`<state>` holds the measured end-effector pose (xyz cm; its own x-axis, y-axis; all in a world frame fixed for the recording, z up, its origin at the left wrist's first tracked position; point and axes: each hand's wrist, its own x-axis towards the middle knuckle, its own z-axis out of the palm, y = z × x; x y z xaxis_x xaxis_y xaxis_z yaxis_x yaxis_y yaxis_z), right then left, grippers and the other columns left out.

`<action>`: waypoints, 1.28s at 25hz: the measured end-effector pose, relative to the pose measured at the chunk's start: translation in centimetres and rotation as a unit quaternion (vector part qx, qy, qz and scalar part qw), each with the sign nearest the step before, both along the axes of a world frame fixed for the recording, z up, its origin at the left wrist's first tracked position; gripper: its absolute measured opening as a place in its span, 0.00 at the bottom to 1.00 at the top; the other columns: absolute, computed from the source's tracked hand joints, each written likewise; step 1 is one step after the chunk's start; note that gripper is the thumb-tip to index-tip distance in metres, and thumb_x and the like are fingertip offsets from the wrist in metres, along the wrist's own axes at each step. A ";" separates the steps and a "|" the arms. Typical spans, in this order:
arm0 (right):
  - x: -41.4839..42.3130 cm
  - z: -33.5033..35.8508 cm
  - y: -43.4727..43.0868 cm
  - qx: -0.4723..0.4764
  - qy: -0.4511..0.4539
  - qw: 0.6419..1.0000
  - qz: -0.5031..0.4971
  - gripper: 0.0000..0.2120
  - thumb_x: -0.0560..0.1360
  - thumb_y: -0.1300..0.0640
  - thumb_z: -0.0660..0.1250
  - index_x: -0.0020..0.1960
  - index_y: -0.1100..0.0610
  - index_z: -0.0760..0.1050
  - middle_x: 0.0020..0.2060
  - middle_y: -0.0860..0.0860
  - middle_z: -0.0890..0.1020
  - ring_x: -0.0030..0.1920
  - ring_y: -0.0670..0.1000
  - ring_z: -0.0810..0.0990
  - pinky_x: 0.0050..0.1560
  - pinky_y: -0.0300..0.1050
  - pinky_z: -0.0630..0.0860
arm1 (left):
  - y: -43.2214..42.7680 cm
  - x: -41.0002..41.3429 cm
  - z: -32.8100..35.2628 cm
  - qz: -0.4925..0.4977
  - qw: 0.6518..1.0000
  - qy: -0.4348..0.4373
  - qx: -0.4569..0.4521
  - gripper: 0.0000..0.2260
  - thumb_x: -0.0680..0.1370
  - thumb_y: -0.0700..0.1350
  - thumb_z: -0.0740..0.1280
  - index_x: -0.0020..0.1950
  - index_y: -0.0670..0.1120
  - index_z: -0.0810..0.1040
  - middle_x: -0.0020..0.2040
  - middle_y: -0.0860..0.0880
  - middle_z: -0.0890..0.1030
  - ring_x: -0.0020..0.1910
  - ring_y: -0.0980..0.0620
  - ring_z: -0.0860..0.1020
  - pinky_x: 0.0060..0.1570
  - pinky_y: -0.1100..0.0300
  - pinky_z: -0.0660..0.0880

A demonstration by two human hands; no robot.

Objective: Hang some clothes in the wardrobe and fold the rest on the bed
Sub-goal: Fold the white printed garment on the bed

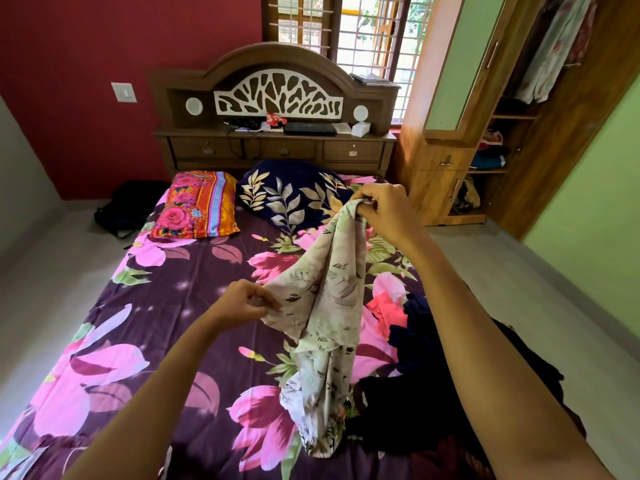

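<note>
Printed garment (325,299) in both hands

Can't make out the small items (275,120) on the headboard shelf (194,133), upper centre: too small. Lose the foot of the bed (156,306), the left forearm (156,393) and the right forearm (485,341) at the bottom edge. Only partly see the dark clothes pile (415,403), lower right, behind the right forearm. Can't see right hand (384,209) fingertips, buried in the bunched floral garment (329,306). Lose the wardrobe (561,133) top and its hanging clothes (550,50) at the top edge, upper right.
</note>
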<state>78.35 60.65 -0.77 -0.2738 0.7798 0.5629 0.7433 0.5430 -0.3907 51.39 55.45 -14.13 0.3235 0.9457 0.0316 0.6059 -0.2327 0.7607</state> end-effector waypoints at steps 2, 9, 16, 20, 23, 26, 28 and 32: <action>-0.7 0.3 -0.2 -0.004 0.011 1.000 0.019 0.08 0.75 0.65 0.67 0.52 0.63 0.81 0.45 0.57 0.84 0.42 0.47 0.78 0.42 0.26 0.69 | -0.1 1.4 -1.0 0.107 0.989 0.060 0.084 0.10 0.65 0.34 0.67 0.42 0.43 0.85 0.38 0.53 0.81 0.40 0.51 0.80 0.41 0.64 0.70; -1.1 0.5 -0.9 -0.005 0.028 0.999 0.036 0.07 0.74 0.67 0.68 0.51 0.64 0.82 0.44 0.57 0.84 0.41 0.46 0.77 0.40 0.21 0.69 | 0.0 3.6 -2.0 0.311 0.929 0.081 0.183 0.06 0.71 0.30 0.63 0.45 0.31 0.78 0.46 0.36 0.74 0.39 0.36 0.75 0.35 0.47 0.71; -1.1 0.8 -1.2 -0.016 0.039 0.999 0.029 0.08 0.75 0.67 0.67 0.52 0.64 0.81 0.45 0.58 0.84 0.40 0.47 0.78 0.38 0.21 0.71 | -1.7 5.9 -4.2 0.105 0.974 0.036 0.195 0.15 0.66 0.50 0.59 0.41 0.42 0.80 0.39 0.47 0.77 0.36 0.50 0.75 0.32 0.55 0.71; -0.8 0.8 -1.2 -0.020 0.040 0.999 0.018 0.08 0.75 0.66 0.67 0.52 0.63 0.81 0.46 0.57 0.84 0.43 0.49 0.79 0.39 0.24 0.70 | -2.5 6.5 -6.1 0.089 0.960 0.005 0.266 0.10 0.73 0.38 0.62 0.51 0.50 0.72 0.46 0.50 0.77 0.40 0.51 0.76 0.34 0.56 0.75; -0.9 0.5 -1.2 -0.027 0.041 0.999 0.021 0.08 0.75 0.66 0.67 0.52 0.63 0.81 0.46 0.58 0.83 0.41 0.50 0.80 0.37 0.24 0.70 | -3.1 7.6 -6.7 0.078 0.962 0.051 0.255 0.11 0.75 0.44 0.57 0.53 0.44 0.76 0.44 0.46 0.75 0.34 0.46 0.76 0.26 0.56 0.73; -1.2 0.4 -1.2 -0.018 0.045 0.999 0.024 0.08 0.75 0.66 0.67 0.52 0.64 0.81 0.45 0.58 0.84 0.42 0.49 0.79 0.40 0.25 0.70 | -2.7 8.7 -6.3 0.107 0.979 0.009 0.173 0.20 0.71 0.52 0.59 0.51 0.39 0.79 0.43 0.48 0.71 0.39 0.49 0.74 0.35 0.55 0.73; -1.1 0.5 -1.2 -0.017 0.046 0.999 0.022 0.08 0.75 0.66 0.67 0.52 0.64 0.81 0.45 0.58 0.84 0.42 0.47 0.78 0.40 0.24 0.70 | -2.2 8.8 -6.5 0.114 0.985 -0.012 0.132 0.26 0.67 0.61 0.60 0.47 0.39 0.79 0.41 0.52 0.69 0.39 0.55 0.70 0.37 0.63 0.69; -0.2 0.3 -1.4 -0.001 0.030 0.999 0.014 0.08 0.74 0.68 0.67 0.51 0.64 0.82 0.45 0.58 0.84 0.42 0.48 0.78 0.41 0.24 0.70 | -1.6 8.2 -6.9 0.081 0.992 -0.023 0.094 0.28 0.62 0.63 0.68 0.32 0.35 0.75 0.33 0.56 0.66 0.31 0.61 0.66 0.32 0.69 0.61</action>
